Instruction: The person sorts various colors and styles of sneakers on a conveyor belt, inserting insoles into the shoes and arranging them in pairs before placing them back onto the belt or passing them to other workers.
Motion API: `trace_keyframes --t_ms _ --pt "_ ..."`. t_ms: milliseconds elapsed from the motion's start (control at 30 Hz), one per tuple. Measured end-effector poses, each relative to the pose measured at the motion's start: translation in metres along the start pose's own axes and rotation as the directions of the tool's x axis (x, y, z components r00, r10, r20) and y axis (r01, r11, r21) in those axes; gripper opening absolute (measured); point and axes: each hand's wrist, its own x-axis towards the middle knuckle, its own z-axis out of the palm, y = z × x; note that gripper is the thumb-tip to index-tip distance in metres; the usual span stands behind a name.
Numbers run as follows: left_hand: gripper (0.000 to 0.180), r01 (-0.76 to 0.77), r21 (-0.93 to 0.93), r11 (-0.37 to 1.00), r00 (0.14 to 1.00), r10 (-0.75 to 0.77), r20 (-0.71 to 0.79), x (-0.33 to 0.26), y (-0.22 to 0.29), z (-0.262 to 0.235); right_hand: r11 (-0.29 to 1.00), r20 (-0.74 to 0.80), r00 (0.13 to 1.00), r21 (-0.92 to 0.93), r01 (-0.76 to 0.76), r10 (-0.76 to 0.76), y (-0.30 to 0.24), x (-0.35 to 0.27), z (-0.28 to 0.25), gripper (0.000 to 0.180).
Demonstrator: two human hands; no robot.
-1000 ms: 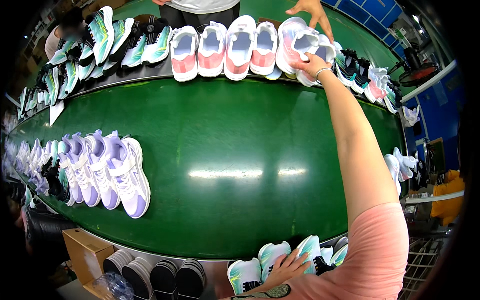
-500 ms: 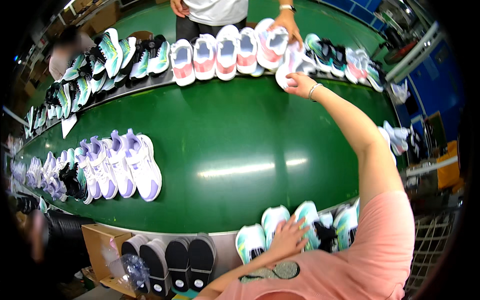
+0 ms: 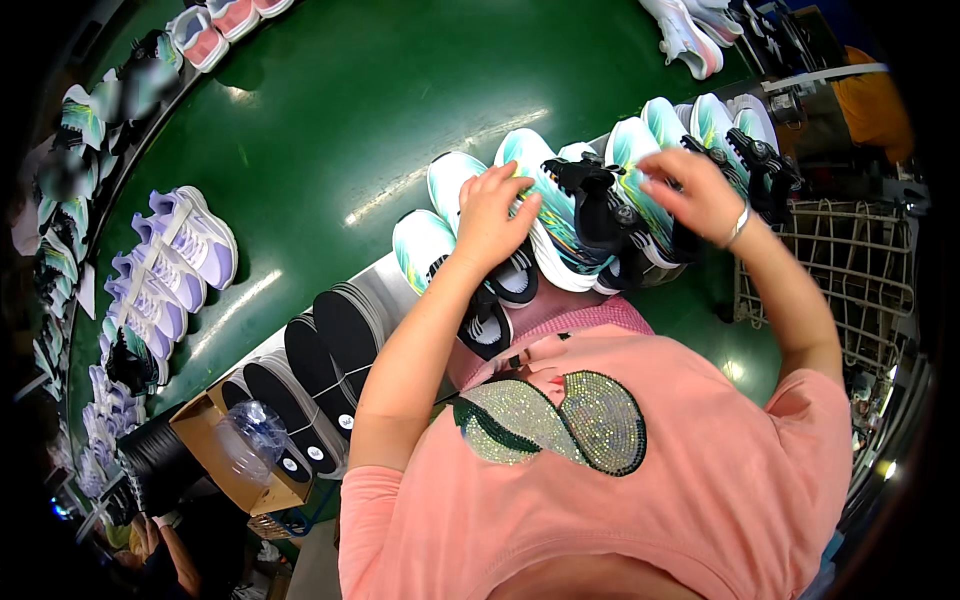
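Note:
A row of white-and-teal sneakers with black collars stands along the near edge of the green table. My left hand [image 3: 495, 215] lies over this row, its thumb and fingers apart, between a teal sneaker [image 3: 453, 180] and a larger teal sneaker [image 3: 545, 200] with a black strap. My right hand [image 3: 700, 190] is just above another teal sneaker [image 3: 630, 160], fingers loosely bent and thumb apart. Nothing shows in its fingers; whether the fingertips touch the shoe I cannot tell. More teal sneakers [image 3: 712, 125] stand to the right.
White-and-purple sneakers [image 3: 205, 245] stand in a line on the green table [image 3: 330, 130] at left. Black soles [image 3: 335, 335] lie bundled near a cardboard box [image 3: 215, 440] with clear plastic. White-and-pink sneakers [image 3: 690, 45] are at the far right. A wire basket [image 3: 850, 270] stands right of me.
My right hand has let go of the white-and-pink sneaker across the table and come back to the near teal row. My left hand stays on that row. The view has turned.

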Motion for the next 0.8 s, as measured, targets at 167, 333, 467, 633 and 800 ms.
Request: trace_keyframes --t_ms 167,333,467,633,800 --pt "0.034 0.166 -0.318 0.934 0.986 -0.166 0.027 0.004 0.001 -0.017 0.976 0.049 0.98 -0.1 0.194 -0.19 -0.019 -0.044 0.041 0.027" --pt "0.029 0.032 0.072 0.997 0.999 -0.032 -0.011 -0.008 0.06 -0.045 0.932 0.08 0.993 -0.343 0.113 -0.091 -0.016 -0.038 0.066 0.035" --pt "0.027 -0.014 0.333 0.943 0.997 -0.011 0.075 -0.054 0.092 -0.042 0.899 0.154 0.975 -0.386 0.209 -0.161 -0.008 -0.028 0.068 0.028" --pt "0.048 0.024 0.623 0.782 0.995 -0.079 0.061 -0.111 0.086 -0.011 0.875 0.293 0.913 -0.309 0.372 -0.284 -0.011 -0.017 0.074 0.025" --pt "0.046 0.054 0.761 0.647 0.985 -0.159 0.065 -0.099 0.087 0.026 0.872 0.331 0.9 -0.302 0.386 -0.284 -0.004 -0.022 0.082 0.016"
